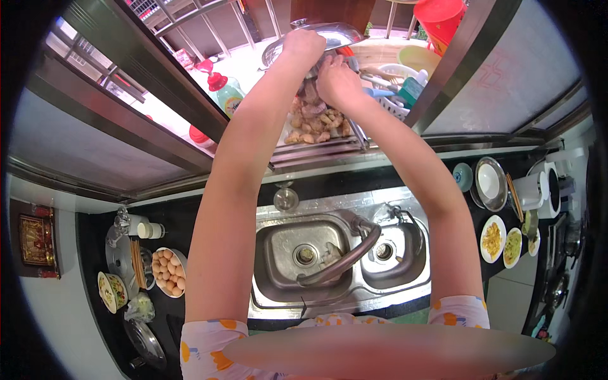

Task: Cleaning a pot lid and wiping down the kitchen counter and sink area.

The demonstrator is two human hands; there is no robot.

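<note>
Both my arms reach over the double steel sink (304,232) and through the window opening. My left hand (305,46) is closed at a shiny metal lid (346,33), near its rim; how it grips the lid is partly hidden. Beside it my right hand (338,81) has bent fingers at a metal container, mostly hidden under the lid; whether it holds anything cannot be told. Just below the hands lie pieces of ginger root (308,124) and some purplish bulbs beyond them. A white perforated basket (395,107) with utensils stands right of my right hand.
A curved faucet (346,261) spans the sink. A green bottle with a red pump (227,92) stands by the window frame (439,71). A bowl of eggs (169,273) is on the left counter; plates of food (493,239) are on the right.
</note>
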